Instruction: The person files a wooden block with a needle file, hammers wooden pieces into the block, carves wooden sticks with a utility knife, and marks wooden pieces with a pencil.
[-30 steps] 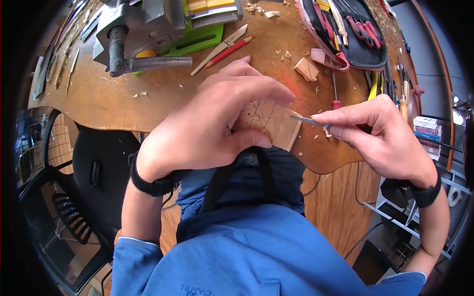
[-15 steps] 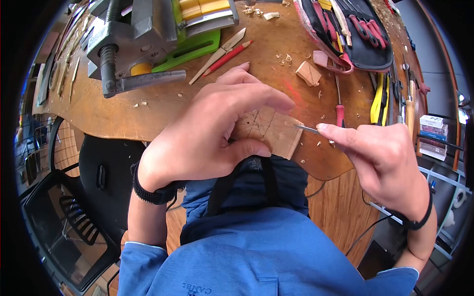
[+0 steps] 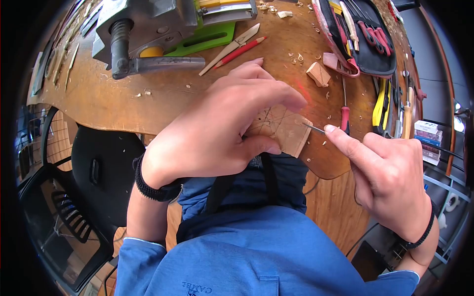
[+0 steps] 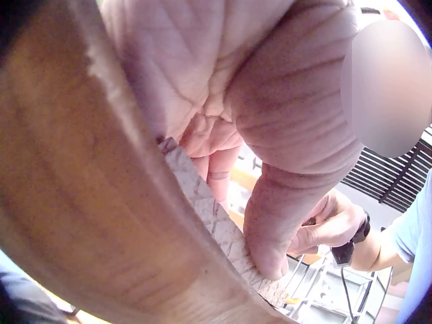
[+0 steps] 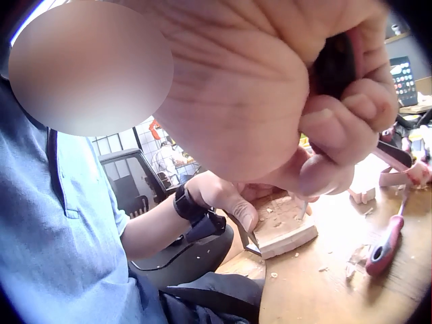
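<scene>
My left hand (image 3: 217, 123) holds a small wooden board (image 3: 294, 135) at the front edge of the bench, with the thumb on the near side and the fingers over the far side. Crossing pencil lines and small dark dots mark its face. In the left wrist view the thumb presses on the board's lined face (image 4: 223, 233). My right hand (image 3: 390, 180) grips a carving tool by its dark handle with a red part (image 5: 337, 64), index finger stretched along the thin metal shank (image 3: 314, 128). The tool's tip meets the board near its right edge.
A metal vise (image 3: 143, 34) stands at the back left, near a red pencil (image 3: 242, 52) and a pale wooden knife-shaped piece (image 3: 229, 49). At right lie a wood block (image 3: 318, 74), a red-handled tool (image 3: 345, 118), yellow-handled cutters (image 3: 380, 108) and a tool case (image 3: 365, 44). Shavings dot the bench.
My right hand has turned from pinching the tool between thumb and fingers to a fist grip with the index finger along the shank. The left hand keeps its hold on the board.
</scene>
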Demonstrator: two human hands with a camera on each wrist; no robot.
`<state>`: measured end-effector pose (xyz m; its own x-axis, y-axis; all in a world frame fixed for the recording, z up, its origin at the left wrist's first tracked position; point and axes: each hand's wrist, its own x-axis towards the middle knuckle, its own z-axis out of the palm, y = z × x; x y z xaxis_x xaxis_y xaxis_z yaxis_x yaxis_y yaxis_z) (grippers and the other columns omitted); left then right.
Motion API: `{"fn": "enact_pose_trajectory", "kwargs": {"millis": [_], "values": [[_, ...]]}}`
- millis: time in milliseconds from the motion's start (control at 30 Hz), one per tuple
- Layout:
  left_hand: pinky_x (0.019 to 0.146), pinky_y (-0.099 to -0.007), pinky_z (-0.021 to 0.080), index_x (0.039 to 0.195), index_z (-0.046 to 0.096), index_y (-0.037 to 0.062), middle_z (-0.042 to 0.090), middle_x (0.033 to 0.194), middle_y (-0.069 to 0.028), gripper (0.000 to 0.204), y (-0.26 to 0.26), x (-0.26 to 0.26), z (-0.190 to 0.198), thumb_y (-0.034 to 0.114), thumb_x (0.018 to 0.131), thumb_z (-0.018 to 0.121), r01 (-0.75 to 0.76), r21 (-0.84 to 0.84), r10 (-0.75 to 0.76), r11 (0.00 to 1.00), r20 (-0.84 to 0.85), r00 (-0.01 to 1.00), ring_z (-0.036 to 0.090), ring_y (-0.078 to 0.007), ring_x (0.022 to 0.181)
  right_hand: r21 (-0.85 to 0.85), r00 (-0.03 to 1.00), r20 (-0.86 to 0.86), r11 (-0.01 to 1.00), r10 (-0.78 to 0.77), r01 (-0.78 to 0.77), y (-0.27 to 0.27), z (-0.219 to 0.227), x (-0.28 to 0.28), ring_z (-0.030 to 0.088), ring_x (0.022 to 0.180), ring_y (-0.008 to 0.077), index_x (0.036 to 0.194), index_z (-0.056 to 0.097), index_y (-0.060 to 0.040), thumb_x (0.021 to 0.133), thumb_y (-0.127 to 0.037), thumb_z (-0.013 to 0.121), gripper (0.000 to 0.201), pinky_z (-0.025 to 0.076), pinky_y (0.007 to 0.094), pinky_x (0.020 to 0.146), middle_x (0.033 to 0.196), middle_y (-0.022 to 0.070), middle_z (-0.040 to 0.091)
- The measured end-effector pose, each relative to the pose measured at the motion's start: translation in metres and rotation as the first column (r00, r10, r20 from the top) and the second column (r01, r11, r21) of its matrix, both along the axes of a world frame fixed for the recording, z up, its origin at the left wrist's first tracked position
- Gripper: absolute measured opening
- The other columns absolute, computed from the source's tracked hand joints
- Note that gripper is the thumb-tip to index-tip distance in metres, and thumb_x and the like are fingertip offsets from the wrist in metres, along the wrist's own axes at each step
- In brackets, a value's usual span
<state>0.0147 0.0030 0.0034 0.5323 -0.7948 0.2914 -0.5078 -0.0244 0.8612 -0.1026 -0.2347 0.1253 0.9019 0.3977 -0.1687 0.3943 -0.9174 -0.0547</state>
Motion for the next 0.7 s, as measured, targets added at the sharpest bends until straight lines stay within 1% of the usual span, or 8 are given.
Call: {"fn": "enact_pose_trajectory", "kwargs": {"millis": [33,167,267,367,433,533,667,700], "values": [[0.099,-0.0437,0.053,0.127,0.076,0.004,0.079,0.118,-0.0085,0.064,0.0,-0.001,0.0,0.003,0.066,0.093,-0.003,-0.003,0.003,1.0,0.013,1.0,0.067,-0.0307,0.109,0.004,1.0,0.008,1.0,-0.001,0.001,0.0,0.001,0.0,0.05,0.051,0.0263,0.132,0.079,-0.0125,0.077,0.006,0.074,0.058,0.036,0.0441,0.049,0.063,0.0059,0.046],[0.099,-0.0439,0.054,0.128,0.076,0.0041,0.079,0.118,-0.0088,0.064,0.002,0.0,0.001,0.002,0.066,0.092,-0.007,-0.002,0.007,1.0,0.002,1.0,0.067,-0.0308,0.109,-0.009,1.0,-0.014,1.0,0.004,-0.004,0.003,0.004,0.002,0.051,0.051,0.0264,0.133,0.079,-0.0123,0.077,0.006,0.074,0.059,0.036,0.0434,0.05,0.064,0.0059,0.047],[0.098,-0.0432,0.054,0.128,0.076,0.0048,0.078,0.117,-0.0088,0.065,0.002,0.0,0.002,0.002,0.065,0.092,-0.012,0.001,0.012,1.0,0.021,1.0,0.066,-0.0311,0.108,-0.069,0.999,-0.029,0.997,-0.023,0.021,0.013,0.009,0.001,0.051,0.052,0.0265,0.133,0.079,-0.0124,0.078,0.006,0.073,0.058,0.036,0.0433,0.05,0.063,0.0058,0.047],[0.097,-0.0434,0.055,0.127,0.076,0.0058,0.078,0.116,-0.0088,0.064,0.002,-0.001,0.001,0.002,0.065,0.093,-0.019,-0.008,0.019,1.0,0.013,1.0,0.066,-0.0313,0.108,-0.138,0.999,-0.02,0.99,-0.042,0.039,0.025,0.015,0.001,0.051,0.051,0.0267,0.133,0.079,-0.0126,0.08,0.004,0.073,0.055,0.035,0.0433,0.05,0.063,0.0058,0.047],[0.096,-0.0438,0.055,0.127,0.076,0.0056,0.077,0.115,-0.0087,0.064,0.001,-0.001,0.0,0.003,0.065,0.092,-0.019,-0.018,0.02,1.0,0.014,1.0,0.066,-0.0315,0.107,-0.25,0.998,-0.018,0.967,-0.063,0.057,0.036,0.02,0.002,0.051,0.051,0.0283,0.132,0.079,-0.012,0.081,0.001,0.072,0.053,0.035,0.0451,0.052,0.063,0.0057,0.048],[0.096,-0.0443,0.055,0.127,0.075,0.005,0.077,0.116,-0.0088,0.063,0.001,0.0,-0.002,0.003,0.066,0.092,-0.007,-0.038,0.008,0.999,0.029,1.0,0.066,-0.0317,0.108,-0.335,0.999,-0.007,0.942,-0.031,0.027,0.047,0.023,0.005,0.051,0.052,0.0305,0.129,0.08,-0.0102,0.081,0.0,0.071,0.05,0.035,0.0471,0.054,0.064,0.0064,0.048],[0.097,-0.0444,0.054,0.127,0.074,0.0047,0.077,0.117,-0.0088,0.063,0.0,-0.002,-0.005,0.002,0.066,0.091,-0.009,-0.056,0.01,0.998,0.02,1.0,0.066,-0.032,0.108,-0.345,0.998,-0.066,0.939,-0.025,0.001,0.048,0.026,0.018,0.055,0.055,0.0337,0.124,0.08,-0.0063,0.081,0.001,0.07,0.046,0.038,0.0493,0.056,0.063,0.0093,0.052],[0.098,-0.0442,0.054,0.127,0.075,0.0047,0.077,0.117,-0.0087,0.063,0.0,-0.001,-0.007,0.001,0.066,0.09,-0.011,-0.06,0.013,0.998,0.031,0.999,0.066,-0.032,0.109,-0.282,0.997,-0.077,0.959,0.013,-0.034,0.042,0.026,0.023,0.057,0.056,0.035,0.122,0.08,-0.0041,0.081,0.002,0.07,0.043,0.039,0.0496,0.056,0.064,0.0111,0.054]]}}
